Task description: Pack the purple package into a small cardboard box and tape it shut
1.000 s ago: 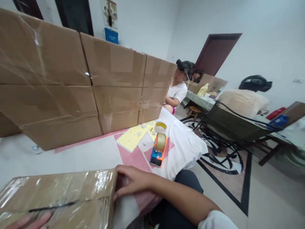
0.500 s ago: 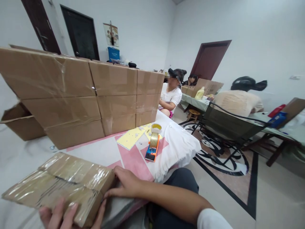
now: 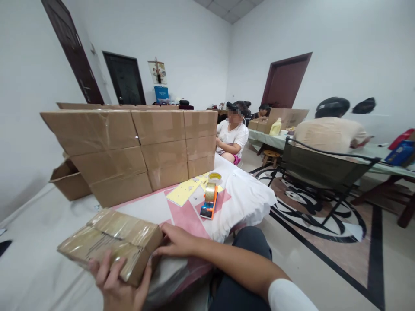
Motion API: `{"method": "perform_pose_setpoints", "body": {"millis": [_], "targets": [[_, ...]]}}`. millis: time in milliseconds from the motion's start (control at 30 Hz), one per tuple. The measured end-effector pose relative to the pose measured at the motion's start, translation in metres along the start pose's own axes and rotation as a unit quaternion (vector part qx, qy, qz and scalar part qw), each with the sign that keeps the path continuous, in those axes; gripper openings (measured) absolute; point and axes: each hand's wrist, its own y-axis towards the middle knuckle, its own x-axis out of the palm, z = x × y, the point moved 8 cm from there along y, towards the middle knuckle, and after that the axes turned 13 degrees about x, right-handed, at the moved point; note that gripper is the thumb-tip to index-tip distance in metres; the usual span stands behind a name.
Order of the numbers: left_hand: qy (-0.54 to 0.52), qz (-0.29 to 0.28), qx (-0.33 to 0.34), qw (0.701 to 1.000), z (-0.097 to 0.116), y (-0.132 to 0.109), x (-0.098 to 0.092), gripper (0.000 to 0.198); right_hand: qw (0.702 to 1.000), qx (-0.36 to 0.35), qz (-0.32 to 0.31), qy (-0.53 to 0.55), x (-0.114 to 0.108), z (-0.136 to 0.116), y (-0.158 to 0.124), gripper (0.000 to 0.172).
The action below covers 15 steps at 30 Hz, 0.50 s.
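Observation:
A flat cardboard box (image 3: 113, 242) wrapped in shiny clear tape lies on the cloth-covered table in front of me. My left hand (image 3: 119, 280) grips its near edge, fingers spread over the top and thumb along the side. At the box's right end, my right hand (image 3: 175, 242) pinches the corner between thumb and fingers. Beyond it, an orange and blue tape dispenser (image 3: 209, 202) rests on the cloth, with a yellow tape roll (image 3: 214, 177) behind it.
Stacked cardboard boxes (image 3: 165, 149) form a wall across the table's back. An open carton (image 3: 71, 181) stands behind them at left. A seated person (image 3: 233, 134) is beyond; another sits in a folding chair (image 3: 327, 164) at right.
The view has shifted, so the box, both hands and the stacked boxes appear farther right. Both hands remain on the box.

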Motion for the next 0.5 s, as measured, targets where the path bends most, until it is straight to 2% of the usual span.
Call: {"method": "perform_pose_setpoints", "body": {"millis": [100,167,200,333,500], "targets": [[0.057,-0.059,0.087,0.993,0.023,0.011,0.005,0.073,1.000,-0.013,-0.014,-0.020,0.004,-0.003,-0.003,0.045],[0.072,-0.083,0.094,0.990,0.030,0.016,0.006,0.078,1.000,-0.015,0.000,-0.024,0.005,-0.004,-0.005,0.039],[0.071,-0.086,0.084,0.990,0.031,0.018,0.006,0.078,1.000,-0.015,0.006,-0.026,0.006,-0.005,-0.005,0.036],[0.052,-0.097,-0.027,0.994,0.018,0.014,0.005,0.074,1.000,-0.014,0.004,-0.017,0.009,-0.007,-0.004,0.030],[0.060,-0.105,-0.049,0.991,0.019,0.013,0.001,0.076,0.999,-0.033,-0.022,0.011,0.005,-0.012,-0.005,0.034]]}}
